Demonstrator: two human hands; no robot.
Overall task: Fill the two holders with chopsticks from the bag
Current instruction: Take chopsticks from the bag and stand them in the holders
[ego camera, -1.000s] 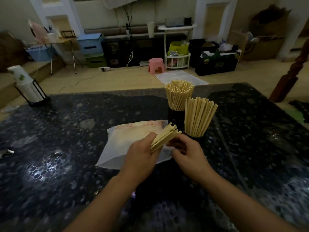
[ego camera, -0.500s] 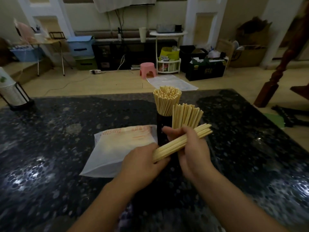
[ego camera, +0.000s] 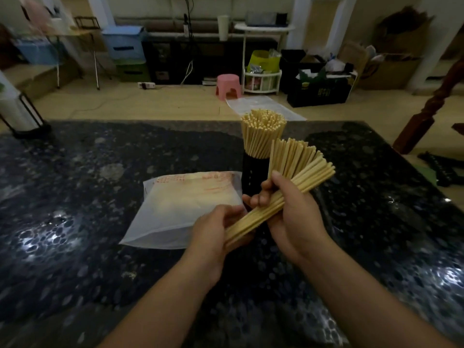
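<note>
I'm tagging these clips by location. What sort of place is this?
Probably a small eatery or a home used for food service, though that is unsure. Two holders packed with chopsticks stand on a dark stone table, a stack of paper cups sits at its corner, and storage boxes line the wall.

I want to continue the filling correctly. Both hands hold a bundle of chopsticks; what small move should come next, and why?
Probably tip the bundle upright and lower it into the nearer holder's chopsticks. The right hand and left hand grip it slanted beside that fan; the far holder looks packed.
</note>
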